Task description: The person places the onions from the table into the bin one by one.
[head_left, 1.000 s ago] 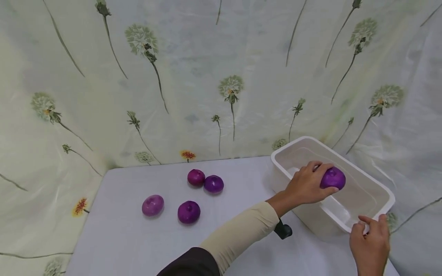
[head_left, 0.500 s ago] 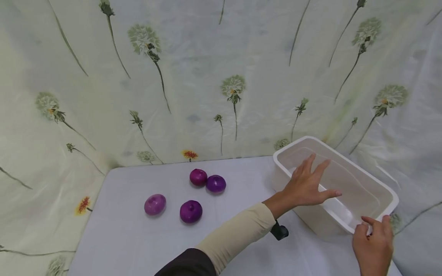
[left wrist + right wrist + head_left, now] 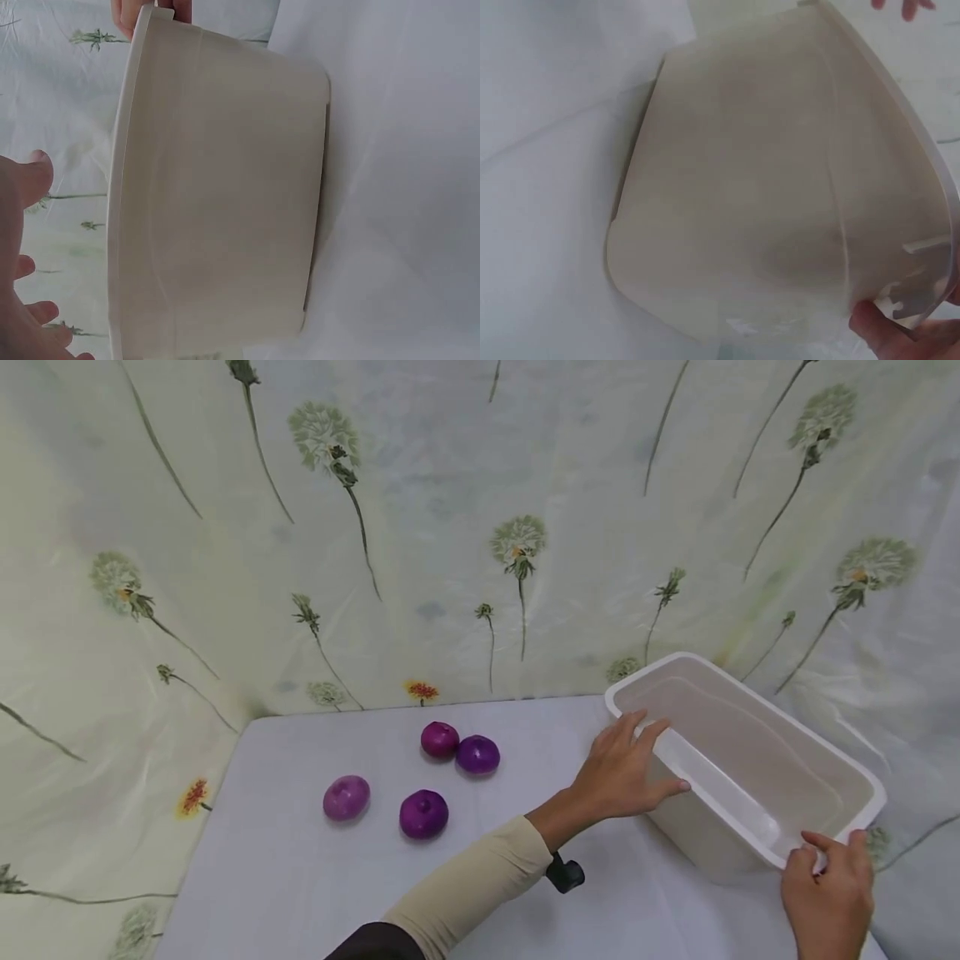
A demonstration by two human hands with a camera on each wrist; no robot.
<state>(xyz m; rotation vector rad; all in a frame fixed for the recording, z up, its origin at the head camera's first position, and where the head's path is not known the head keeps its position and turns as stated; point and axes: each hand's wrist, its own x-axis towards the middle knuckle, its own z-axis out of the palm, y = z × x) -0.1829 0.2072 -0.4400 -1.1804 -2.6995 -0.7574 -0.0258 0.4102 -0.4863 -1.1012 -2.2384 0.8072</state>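
My left hand [image 3: 617,768] hangs with spread fingers at the left long side of a white plastic bin [image 3: 795,706], overlapping its rim in the head view and holding nothing. In the left wrist view, the fingers [image 3: 43,311] stand apart from the rim. My right hand [image 3: 828,885] grips the bin's near right corner, the thumb [image 3: 874,322] outside below the rim. Left of the bin, several red onions lie on the table: a pale one [image 3: 347,798], a dark one [image 3: 423,814], and a touching pair, one reddish [image 3: 439,740] and one violet [image 3: 477,755]. The near wall hides part of the bin's floor.
A white cloth covers the table [image 3: 285,877]. Behind it hangs a curtain [image 3: 420,527] printed with dandelions, close to the bin's far side. A black wrist camera [image 3: 566,874] sits under my left wrist.
A second ago my left hand held a red onion over the bin. It let go, the onion dropped out of sight, and the hand drew back left. My right hand stays on the rim.
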